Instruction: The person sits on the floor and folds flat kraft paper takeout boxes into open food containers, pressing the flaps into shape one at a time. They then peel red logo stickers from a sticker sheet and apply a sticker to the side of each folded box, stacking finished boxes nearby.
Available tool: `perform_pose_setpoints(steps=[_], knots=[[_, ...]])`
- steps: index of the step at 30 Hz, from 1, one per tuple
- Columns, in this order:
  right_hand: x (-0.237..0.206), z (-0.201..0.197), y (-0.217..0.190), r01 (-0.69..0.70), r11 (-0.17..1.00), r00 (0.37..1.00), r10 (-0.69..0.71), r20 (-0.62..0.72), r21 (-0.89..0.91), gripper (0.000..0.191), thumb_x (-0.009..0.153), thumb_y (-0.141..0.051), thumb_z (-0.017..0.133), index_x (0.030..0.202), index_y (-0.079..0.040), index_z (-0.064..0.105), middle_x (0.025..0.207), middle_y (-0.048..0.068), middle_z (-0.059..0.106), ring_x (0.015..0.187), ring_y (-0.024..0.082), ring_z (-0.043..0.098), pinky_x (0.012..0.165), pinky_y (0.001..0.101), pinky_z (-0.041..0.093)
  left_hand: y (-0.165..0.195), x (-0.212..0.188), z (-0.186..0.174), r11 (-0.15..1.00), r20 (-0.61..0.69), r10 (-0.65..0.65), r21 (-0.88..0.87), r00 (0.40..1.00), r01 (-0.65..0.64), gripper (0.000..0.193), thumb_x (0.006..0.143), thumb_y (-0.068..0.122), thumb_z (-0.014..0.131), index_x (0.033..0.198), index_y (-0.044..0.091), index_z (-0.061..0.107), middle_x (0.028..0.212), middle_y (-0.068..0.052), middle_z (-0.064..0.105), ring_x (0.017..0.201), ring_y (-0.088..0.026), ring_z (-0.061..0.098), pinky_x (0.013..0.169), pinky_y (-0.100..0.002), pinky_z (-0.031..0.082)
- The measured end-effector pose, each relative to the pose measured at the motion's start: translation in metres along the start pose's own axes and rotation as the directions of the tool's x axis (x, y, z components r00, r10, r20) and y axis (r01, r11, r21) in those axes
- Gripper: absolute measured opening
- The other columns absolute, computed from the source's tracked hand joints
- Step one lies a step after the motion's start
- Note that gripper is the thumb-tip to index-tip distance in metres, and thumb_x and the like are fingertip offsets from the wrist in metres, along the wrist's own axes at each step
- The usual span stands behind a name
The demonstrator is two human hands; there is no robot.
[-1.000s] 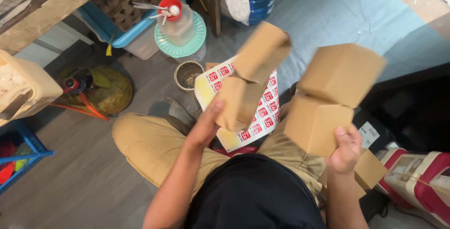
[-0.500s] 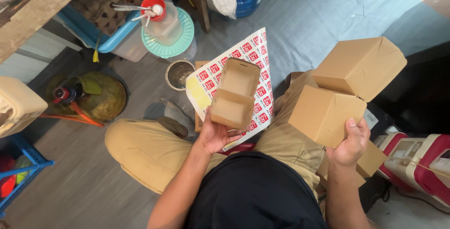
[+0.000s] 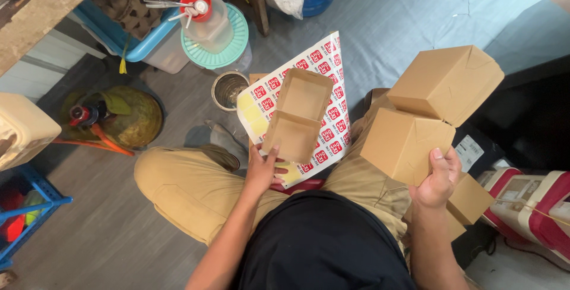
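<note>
My left hand (image 3: pixel 263 169) grips the near edge of an open brown cardboard box (image 3: pixel 298 122), its lid flipped up and its inside bare. Under that box, resting on my lap, lies a sheet of red and white stickers (image 3: pixel 325 85) with some peeled yellow backing at its left. My right hand (image 3: pixel 438 180) holds up two closed brown cardboard boxes (image 3: pixel 426 116), one stacked above the other, to the right of my knee. I sit cross-legged in tan trousers.
More brown boxes (image 3: pixel 469 199) sit by my right hip. A small metal tin (image 3: pixel 229 90) stands on the floor ahead, beside a green lid with a clear jug (image 3: pixel 215 27), a blue bin (image 3: pixel 142 22) and a yellow basin (image 3: pixel 127 117). Red and white packages (image 3: pixel 528 204) lie at right.
My left hand has lowered the open box from mid-air down onto the sticker sheet on my lap. The right hand's two stacked boxes stayed raised, shifting slightly right.
</note>
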State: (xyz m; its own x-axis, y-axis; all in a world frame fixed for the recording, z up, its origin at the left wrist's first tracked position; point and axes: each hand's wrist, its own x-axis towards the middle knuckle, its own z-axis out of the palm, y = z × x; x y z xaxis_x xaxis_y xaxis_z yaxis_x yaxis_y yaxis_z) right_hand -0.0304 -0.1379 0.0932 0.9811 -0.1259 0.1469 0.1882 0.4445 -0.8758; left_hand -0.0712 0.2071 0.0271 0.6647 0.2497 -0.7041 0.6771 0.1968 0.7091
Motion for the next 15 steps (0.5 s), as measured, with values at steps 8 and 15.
perform_pose_setpoints(steps=[8, 15], knots=[[-0.003, 0.005, -0.005, -0.011, 1.000, 1.000, 0.011, -0.006, -0.029, 0.030, 0.107, -0.012, 0.052, 0.128, 0.007, 0.062, 0.124, 0.015, 0.069, 0.113, 0.021, 0.068, 0.105, 0.0336, 0.054, 0.008, -0.004, 0.001, 0.776, -0.151, 0.399, 0.582, 0.904, -0.245, 0.053, 0.087, 0.043, 0.075, 0.117, 0.005, 0.054, 0.078, -0.008, 0.075, 0.074, -0.027, 0.074, 0.069, -0.041, 0.055], [-0.004, 0.006, -0.001, -0.030, 0.999, 0.999, 0.029, -0.014, -0.040, 0.027, 0.107, -0.013, 0.053, 0.125, 0.006, 0.062, 0.124, 0.014, 0.069, 0.112, 0.021, 0.068, 0.102, 0.0327, 0.054, 0.005, 0.008, -0.005, 0.790, -0.168, 0.466, 0.521, 0.869, -0.323, 0.042, 0.092, 0.041, 0.069, 0.112, 0.006, 0.061, 0.081, -0.008, 0.075, 0.076, -0.027, 0.075, 0.070, -0.040, 0.056]])
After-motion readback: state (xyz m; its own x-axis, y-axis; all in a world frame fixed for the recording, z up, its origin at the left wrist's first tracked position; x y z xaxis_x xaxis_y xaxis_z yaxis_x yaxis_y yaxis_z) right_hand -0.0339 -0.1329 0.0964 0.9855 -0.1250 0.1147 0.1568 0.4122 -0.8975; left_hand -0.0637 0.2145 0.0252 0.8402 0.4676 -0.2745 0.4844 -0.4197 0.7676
